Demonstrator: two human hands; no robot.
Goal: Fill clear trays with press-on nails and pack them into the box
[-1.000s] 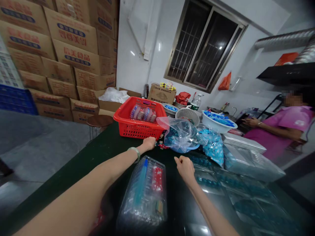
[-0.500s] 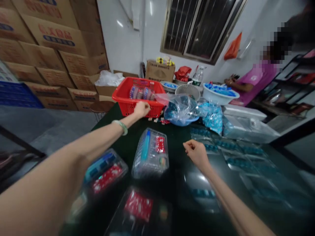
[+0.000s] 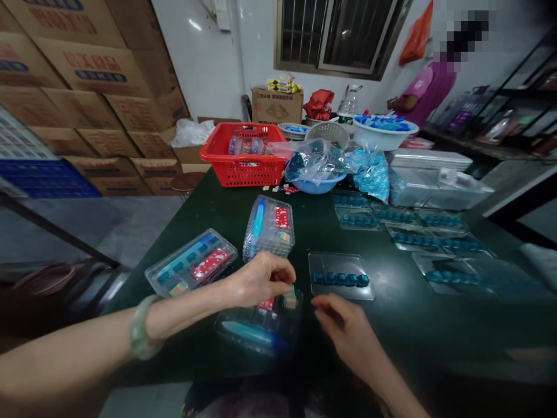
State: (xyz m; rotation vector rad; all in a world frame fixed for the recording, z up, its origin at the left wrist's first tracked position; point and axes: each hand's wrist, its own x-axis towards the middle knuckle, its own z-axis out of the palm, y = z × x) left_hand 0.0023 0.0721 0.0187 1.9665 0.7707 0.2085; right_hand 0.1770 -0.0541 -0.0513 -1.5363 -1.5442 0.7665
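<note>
My left hand [image 3: 265,281], a pale green bangle [image 3: 143,330] on its wrist, pinches a small pale piece [image 3: 292,289] at its fingertips. It reaches over a clear plastic tray [image 3: 228,316], which holds a blue pen-like stick [image 3: 248,332], a red patterned card [image 3: 266,303] partly hidden by the hand, and a small striped block [image 3: 290,301]. My right hand [image 3: 342,322] is empty, thumb and fingers apart, just right of that tray. Beyond it lies a clear tray [image 3: 342,261] with a row of teal cubes [image 3: 342,279].
A filled tray [image 3: 191,264] lies to the left; a stack of filled trays [image 3: 268,226] stands behind. Trays with teal cubes [image 3: 415,239] cover the right side. At the back are a red basket [image 3: 246,171], a blue bowl [image 3: 319,184] and a white basin [image 3: 383,136]. A person [image 3: 429,87] stands beyond.
My left hand has come back from the red basket's front edge to the near tray. My right hand's fingers have loosened apart. The view has tilted down.
</note>
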